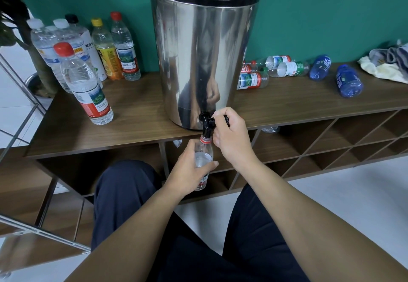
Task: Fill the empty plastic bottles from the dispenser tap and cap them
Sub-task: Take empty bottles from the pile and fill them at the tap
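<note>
Currently the left hand (pixel 187 169) has its grip curled around a clear bottle (pixel 203 158), mouth directly under the black tap (pixel 206 122) of the steel dispenser (pixel 203 56). Right hand (pixel 229 136) grips the tap lever, fingers curled. Capped bottles (pixel 84 82) stand left on the surface (pixel 136 113); empty bottles (pixel 287 68) lie right of the dispenser.

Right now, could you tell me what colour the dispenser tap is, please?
Black; the dispenser tap shows best in the head view.
</note>
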